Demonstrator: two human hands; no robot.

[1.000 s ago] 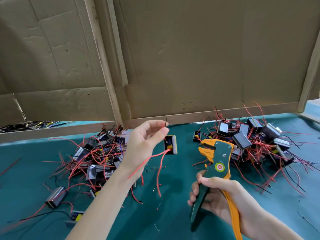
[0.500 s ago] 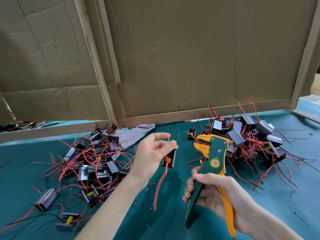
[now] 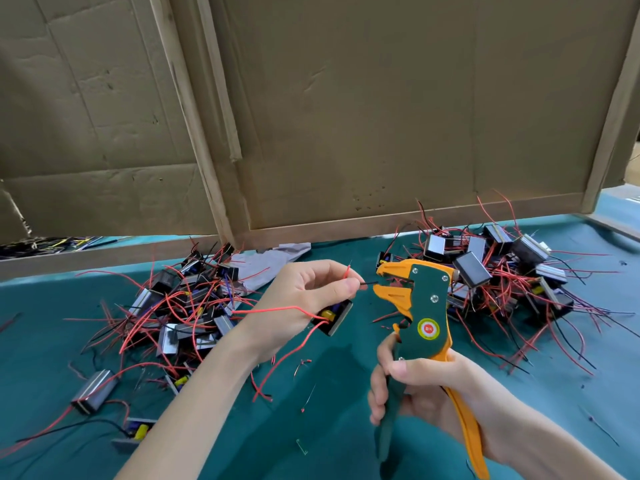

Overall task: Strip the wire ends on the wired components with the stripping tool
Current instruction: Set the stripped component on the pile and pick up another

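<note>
— Starting from the left: the left heap (image 3: 180,306) of wired components lies on the teal table (image 3: 346,427). Do we need anything from it?

— No, we leave it alone. Our left hand (image 3: 301,303) has a piece already. Thumb and forefinger are pinched together on the black wire end (image 3: 369,282), with a red wire end (image 3: 348,271) sticking up from the same pinch. The component (image 3: 334,317) hangs just under the palm.

— How far in is the black end?

— Its tip is at the mouth of the stripping tool (image 3: 420,306), between the orange jaws, which stand apart. We cannot tell whether it is already inside.

— So what makes this step go well?

— We feed the wire in straight and level, only as deep as the length we want bared. We hold the pinch close behind the tip so the thin wire does not buckle. The red end has to stay clear of the jaws, or we may nick it too.

— And the squeeze?

— Our right hand (image 3: 422,386) has its fingers curled round the green handle, and the orange handle lies against the palm, both spread. We judge one firm, full squeeze is best. A half squeeze may only score the sheath.

— And the right heap (image 3: 502,271)?

— It sits just behind the tool. We hold the head clear of its loose wires.
</note>
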